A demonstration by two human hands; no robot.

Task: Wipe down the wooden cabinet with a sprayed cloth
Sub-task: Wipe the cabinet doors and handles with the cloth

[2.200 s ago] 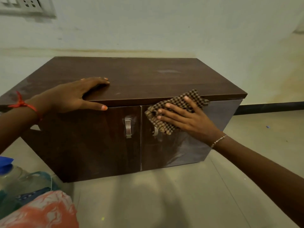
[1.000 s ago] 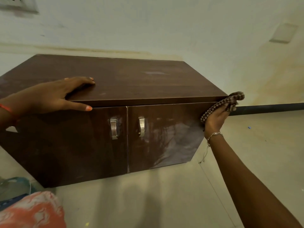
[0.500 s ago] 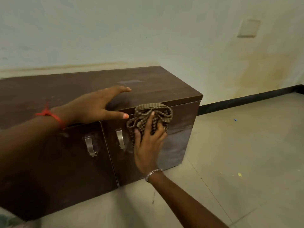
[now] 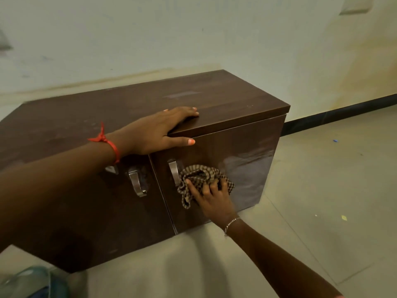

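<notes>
A low dark wooden cabinet (image 4: 225, 97) with two doors stands on the floor against the wall. My left hand (image 4: 159, 130) rests on its top front edge, fingers flat on the top and thumb over the door. My right hand (image 4: 211, 196) presses a bunched brown checked cloth (image 4: 199, 175) against the right door (image 4: 242, 147), just right of that door's metal handle (image 4: 173, 172). Its fingers curl into the cloth. A wet sheen shows on the door to the right of the cloth.
The left door carries its own metal handle (image 4: 136, 181). A clear plastic bottle (image 4: 32, 282) lies at the bottom left corner. Pale tiled floor (image 4: 322, 201) extends to the right, with a black skirting strip (image 4: 343, 110) along the wall.
My right hand has brought the cloth from the cabinet's right corner back onto the right door and then lower, beside the handle. My left hand has stayed on the top edge. The view shifted.
</notes>
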